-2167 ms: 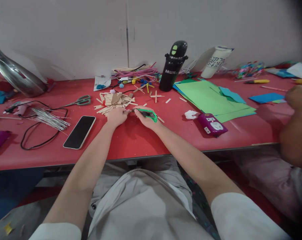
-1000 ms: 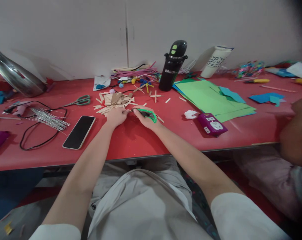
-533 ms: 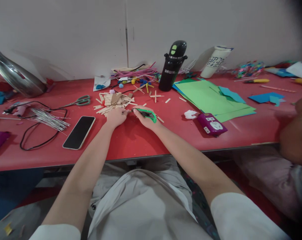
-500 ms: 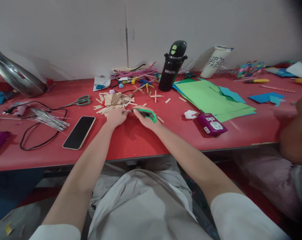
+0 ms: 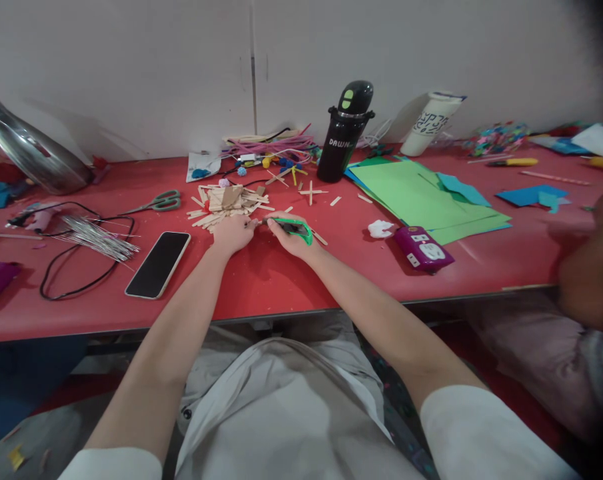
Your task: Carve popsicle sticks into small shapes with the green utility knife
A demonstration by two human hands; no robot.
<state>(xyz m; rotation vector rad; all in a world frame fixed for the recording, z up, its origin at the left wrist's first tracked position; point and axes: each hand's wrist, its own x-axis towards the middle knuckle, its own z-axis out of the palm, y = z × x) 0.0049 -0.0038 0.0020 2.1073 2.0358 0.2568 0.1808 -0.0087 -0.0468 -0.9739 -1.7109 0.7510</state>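
My right hand (image 5: 292,237) is wrapped round a green-and-black utility knife (image 5: 301,229); its front end points left toward my other hand. Close beside it, my left hand (image 5: 232,233) is pinched on a small craft stick, mostly hidden by the fingers. The two hands nearly meet low over the red table (image 5: 266,287). Just behind my left hand lies a heap of wooden craft sticks (image 5: 228,200). Crossed sticks (image 5: 311,193) and short cut pieces are scattered to the right of the heap.
A phone (image 5: 158,265), scissors (image 5: 162,201) and a bundle of wires (image 5: 101,239) lie left. A black bottle (image 5: 335,143) stands behind. Green paper sheets (image 5: 421,193), a purple packet (image 5: 422,249) and crumpled tissue (image 5: 380,229) lie right. Another person's arm (image 5: 588,267) shows at the right edge.
Barely anything differs. Both hands stay in place, with only a slight shift of the knife and fingers.
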